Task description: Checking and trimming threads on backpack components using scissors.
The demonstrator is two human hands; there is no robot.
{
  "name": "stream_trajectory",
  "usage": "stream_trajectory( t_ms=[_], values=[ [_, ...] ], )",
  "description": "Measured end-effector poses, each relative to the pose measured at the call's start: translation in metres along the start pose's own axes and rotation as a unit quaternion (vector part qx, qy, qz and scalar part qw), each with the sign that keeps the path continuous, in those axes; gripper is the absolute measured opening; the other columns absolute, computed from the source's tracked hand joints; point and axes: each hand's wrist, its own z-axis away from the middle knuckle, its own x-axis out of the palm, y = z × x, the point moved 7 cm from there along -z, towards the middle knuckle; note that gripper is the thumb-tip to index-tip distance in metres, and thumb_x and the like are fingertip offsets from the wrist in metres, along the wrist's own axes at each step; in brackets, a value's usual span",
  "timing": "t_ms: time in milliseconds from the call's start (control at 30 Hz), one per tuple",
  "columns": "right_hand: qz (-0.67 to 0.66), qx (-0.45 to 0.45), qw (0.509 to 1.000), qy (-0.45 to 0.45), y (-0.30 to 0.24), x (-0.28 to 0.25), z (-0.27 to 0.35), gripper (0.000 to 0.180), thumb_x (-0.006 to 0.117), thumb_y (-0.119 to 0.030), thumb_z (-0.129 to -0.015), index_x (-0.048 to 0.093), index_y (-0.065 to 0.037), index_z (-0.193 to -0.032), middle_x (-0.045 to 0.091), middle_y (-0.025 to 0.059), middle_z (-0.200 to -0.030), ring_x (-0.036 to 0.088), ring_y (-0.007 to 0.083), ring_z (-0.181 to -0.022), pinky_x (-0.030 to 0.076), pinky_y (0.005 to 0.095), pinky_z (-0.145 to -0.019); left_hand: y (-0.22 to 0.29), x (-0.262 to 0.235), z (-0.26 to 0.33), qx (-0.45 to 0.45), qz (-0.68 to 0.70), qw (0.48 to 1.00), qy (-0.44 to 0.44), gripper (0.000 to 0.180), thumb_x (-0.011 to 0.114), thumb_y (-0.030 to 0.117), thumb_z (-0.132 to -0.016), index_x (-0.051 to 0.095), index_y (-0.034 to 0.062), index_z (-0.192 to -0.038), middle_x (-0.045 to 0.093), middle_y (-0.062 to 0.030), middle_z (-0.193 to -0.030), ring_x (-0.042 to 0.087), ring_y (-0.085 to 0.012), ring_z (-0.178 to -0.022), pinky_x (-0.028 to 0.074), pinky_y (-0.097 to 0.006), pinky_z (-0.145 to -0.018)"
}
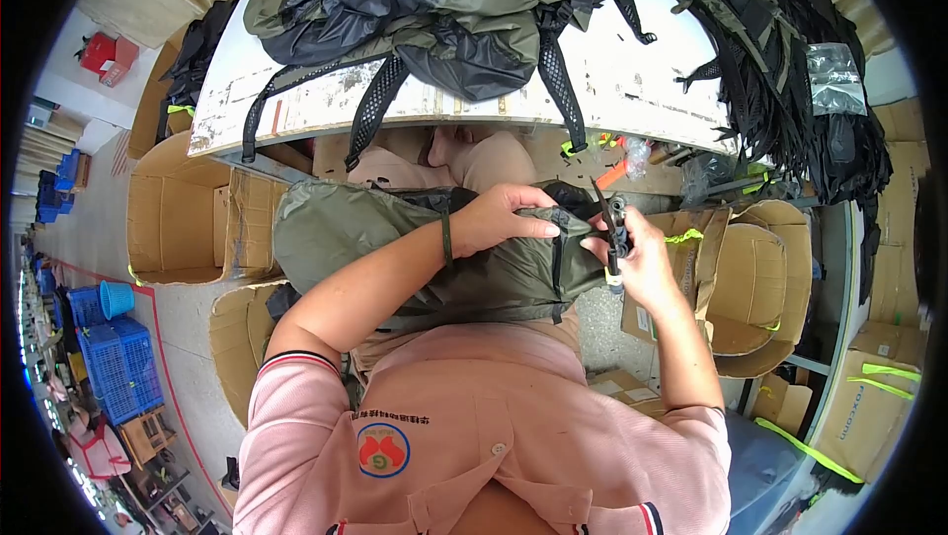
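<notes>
An olive-green backpack [341, 239] of thin fabric lies across my lap, its black-trimmed end to the right. My left hand [497, 220] rests on top of it, thumb and fingers closed on the fabric by a black strip. At that right end, my right hand [644, 264] grips a pair of scissors [610, 227], the dark pointed blade up beside the fabric edge. A metal-tipped part shows next to the blade; I cannot make out whether it belongs to the scissors. The right fingertips touch the fabric, and the scissors partly hide them.
Ahead stands a worn white table [326, 101] with a pile of green and black backpacks [464, 27], straps hanging over its edge. More black straps [780, 71] hang at the right. Open cardboard boxes [183, 224] flank me on both sides. Blue crates [118, 367] stand far left.
</notes>
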Motion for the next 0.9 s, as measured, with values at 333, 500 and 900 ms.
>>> stream_trajectory(
  t_ms=[333, 500, 900],
  values=[
    [0.359, -0.11, 0.912, -0.167, -0.031, -0.054, -0.007, 0.048, 0.083, -0.037, -0.059, 0.054, -0.005, -0.081, 0.057, 0.0108, -0.076, 0.058, 0.0345, -0.078, 0.041, 0.0476, -0.077, 0.004, 0.013, 0.011, -0.032, -0.039, 0.999, 0.004, 0.033, 0.068, 0.012, -0.085, 0.064, -0.0012, -0.115, 0.066, -0.0049, -0.108, 0.057, -0.0111, -0.101, 0.043, -0.026, -0.092],
    [0.415, -0.146, 0.879, -0.184, -0.05, -0.061, -0.015, 0.038, 0.078, -0.028, -0.065, 0.055, -0.007, -0.087, 0.06, 0.0117, -0.081, 0.06, 0.0318, -0.087, 0.042, 0.0473, -0.08, 0.01, 0.016, 0.011, -0.008, -0.084, 0.996, -0.006, 0.033, 0.068, 0.013, -0.085, 0.064, -0.0013, -0.114, 0.066, -0.0068, -0.109, 0.056, -0.0119, -0.104, 0.042, -0.026, -0.093],
    [0.441, -0.165, 0.851, -0.233, -0.059, -0.055, -0.029, 0.043, 0.08, -0.033, -0.063, 0.058, -0.006, -0.089, 0.06, 0.0122, -0.075, 0.061, 0.0304, -0.081, 0.041, 0.0403, -0.081, 0.003, 0.019, 0.01, -0.006, -0.049, 0.998, -0.024, 0.034, 0.068, 0.013, -0.085, 0.064, -0.0021, -0.115, 0.067, -0.0077, -0.107, 0.057, -0.0116, -0.099, 0.043, -0.026, -0.09]
  ],
)
